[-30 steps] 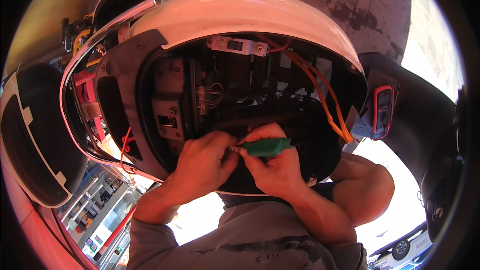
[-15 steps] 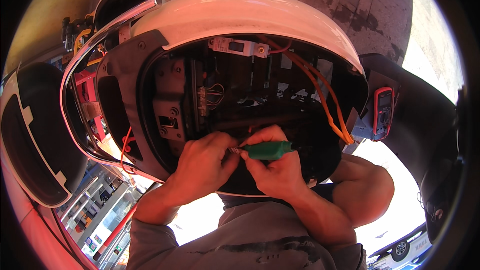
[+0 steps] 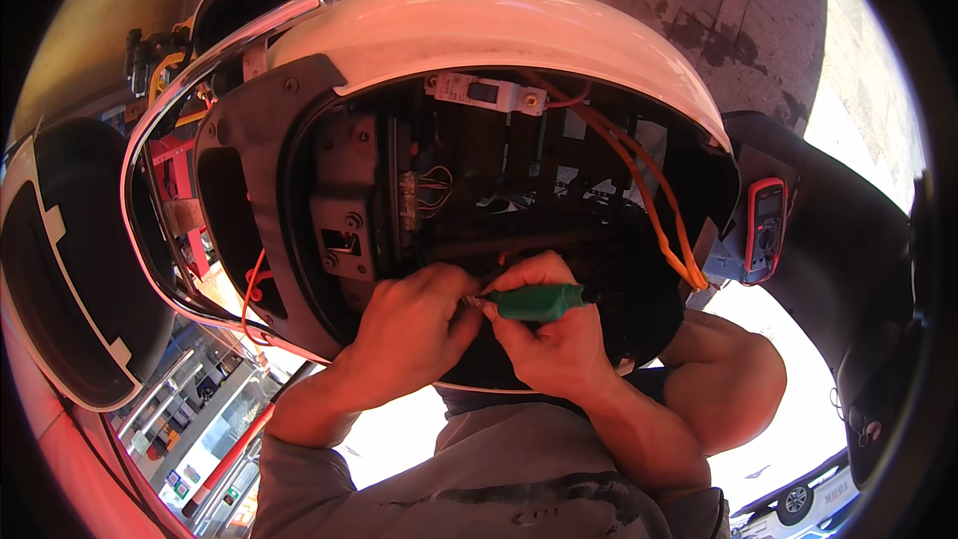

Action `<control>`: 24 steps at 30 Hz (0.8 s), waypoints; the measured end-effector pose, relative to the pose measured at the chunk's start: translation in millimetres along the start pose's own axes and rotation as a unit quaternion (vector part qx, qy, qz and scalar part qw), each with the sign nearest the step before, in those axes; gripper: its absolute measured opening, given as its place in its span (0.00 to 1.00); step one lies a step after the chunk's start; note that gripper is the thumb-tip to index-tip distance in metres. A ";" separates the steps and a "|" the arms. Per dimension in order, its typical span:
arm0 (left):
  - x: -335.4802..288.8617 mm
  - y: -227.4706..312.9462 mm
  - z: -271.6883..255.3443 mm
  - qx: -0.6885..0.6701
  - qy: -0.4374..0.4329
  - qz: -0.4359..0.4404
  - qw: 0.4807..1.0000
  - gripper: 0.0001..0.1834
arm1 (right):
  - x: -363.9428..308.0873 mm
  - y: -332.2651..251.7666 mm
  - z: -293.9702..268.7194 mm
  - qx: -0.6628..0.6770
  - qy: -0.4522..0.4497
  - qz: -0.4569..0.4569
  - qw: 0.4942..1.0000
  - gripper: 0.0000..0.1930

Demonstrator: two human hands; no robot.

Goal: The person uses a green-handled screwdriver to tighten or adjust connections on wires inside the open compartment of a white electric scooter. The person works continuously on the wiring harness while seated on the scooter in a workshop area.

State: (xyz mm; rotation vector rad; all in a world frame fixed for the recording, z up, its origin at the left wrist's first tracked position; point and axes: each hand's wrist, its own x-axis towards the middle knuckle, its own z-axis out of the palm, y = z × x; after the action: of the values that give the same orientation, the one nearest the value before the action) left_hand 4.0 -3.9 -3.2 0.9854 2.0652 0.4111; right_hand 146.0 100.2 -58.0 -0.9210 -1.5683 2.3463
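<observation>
Head view. Centre, low in the bay: left hand (image 3: 414, 324) pinched shut, thumb against forefinger, on a small metallic piece (image 3: 476, 300), probably a wire end, too small to be sure. Right hand (image 3: 554, 344) closed around a green sleeve-like piece (image 3: 539, 301), perhaps a connector boot; it lies nearly level, narrow end toward the left hand. Fingertips of both hands nearly meet; likely so that one side steadies the small part against the other. Forearms come up over the near rim, presumably for support.

Upper centre: white circuit breaker (image 3: 486, 93) along the far inner edge. Orange cables (image 3: 649, 205) curve down the bay's right side. Red-rimmed multimeter (image 3: 766, 230) props at right by the black seat (image 3: 848, 190), face up, likely for easy reading.

Surface: glossy pale body shell (image 3: 509, 20), scooter-like, around a dark, shadowed bay. Beyond, upper right, stained paving (image 3: 709, 0) under hard sunlight. Lower right, part of a white vehicle (image 3: 828, 504). Lower left, glass-fronted shelving (image 3: 215, 419).
</observation>
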 end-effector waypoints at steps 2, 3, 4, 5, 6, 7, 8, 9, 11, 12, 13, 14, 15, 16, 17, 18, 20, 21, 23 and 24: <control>0.1 0.2 0.7 -0.015 0.000 -0.006 1.000 0.10 | -0.1 0.3 -0.1 -0.005 0.000 -0.007 1.000 0.10; 0.0 0.1 0.3 -0.006 0.000 -0.001 1.000 0.10 | -0.1 0.5 0.1 -0.008 0.000 -0.013 1.000 0.10; -0.1 -0.2 -0.2 0.002 -0.004 -0.001 1.000 0.10 | -0.2 0.8 0.3 -0.014 -0.001 -0.021 1.000 0.11; -0.1 -0.5 -0.6 0.010 -0.007 -0.002 1.000 0.10 | -0.4 1.0 0.5 -0.010 -0.001 -0.023 1.000 0.11; 0.0 -0.7 -0.7 0.014 -0.006 0.004 1.000 0.10 | -0.7 1.1 0.8 -0.010 0.000 -0.027 1.000 0.11; 0.2 -1.2 -0.7 0.018 -0.005 0.009 1.000 0.10 | -0.8 1.2 1.0 -0.010 -0.001 -0.031 0.999 0.11; 0.2 -1.5 -0.7 0.022 -0.004 0.014 1.000 0.10 | -0.6 1.5 1.2 -0.004 -0.002 -0.027 1.000 0.11; 0.0 -1.7 -0.7 0.025 -0.003 0.016 1.000 0.10 | -0.3 1.7 1.4 0.002 -0.003 -0.024 1.000 0.11; -0.6 -1.8 -0.3 0.029 -0.004 0.015 0.999 0.11 | -0.3 1.5 0.5 0.004 -0.010 -0.015 1.000 0.11; -0.8 -2.0 -0.1 0.022 -0.001 0.020 1.000 0.10 | -0.2 1.3 -1.0 -0.001 -0.016 -0.010 1.000 0.11; -1.2 -2.0 0.1 0.013 -0.002 0.020 1.000 0.09 | -0.2 1.1 -1.9 -0.009 -0.022 -0.005 1.000 0.11; -1.4 -2.0 0.3 0.005 -0.004 0.016 1.000 0.09 | 0.1 1.2 -1.9 -0.003 -0.022 -0.005 1.000 0.11; -1.4 -2.1 0.5 0.002 0.001 0.021 1.000 0.09 | 0.4 1.4 -2.0 -0.002 -0.023 -0.004 1.000 0.11; -1.4 -2.1 0.9 0.000 0.004 0.022 1.000 0.09 | 0.5 1.5 -1.9 -0.004 -0.024 -0.004 1.000 0.11; -1.3 -2.1 1.0 -0.001 0.005 0.020 1.000 0.09 | 0.7 1.7 -1.4 0.002 -0.019 -0.004 1.000 0.11; -1.2 -2.2 1.1 -0.001 0.008 0.024 1.000 0.09 | 0.8 2.0 -0.4 0.005 -0.015 -0.004 1.000 0.11; -0.8 -2.1 1.1 0.000 0.004 0.019 1.000 0.09 | 1.3 2.2 0.3 -0.003 -0.010 -0.010 1.000 0.11; -0.5 -1.9 1.2 -0.001 0.007 0.023 1.000 0.09 | 1.8 2.2 -0.1 -0.012 -0.010 -0.015 1.000 0.11; -0.4 -1.3 1.4 -0.004 0.005 0.016 1.000 0.09 | 2.5 1.5 -1.0 -0.025 -0.011 -0.011 1.000 0.11; -0.4 -1.1 1.5 -0.002 0.006 0.021 1.000 0.09 | 2.8 0.8 -1.3 -0.028 -0.013 -0.004 1.000 0.11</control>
State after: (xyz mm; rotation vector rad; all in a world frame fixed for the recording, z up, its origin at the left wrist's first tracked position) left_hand 4.7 -4.9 -4.6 1.0281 2.0559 0.4452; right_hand 144.7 102.2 -60.2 -0.8977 -1.6513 2.3292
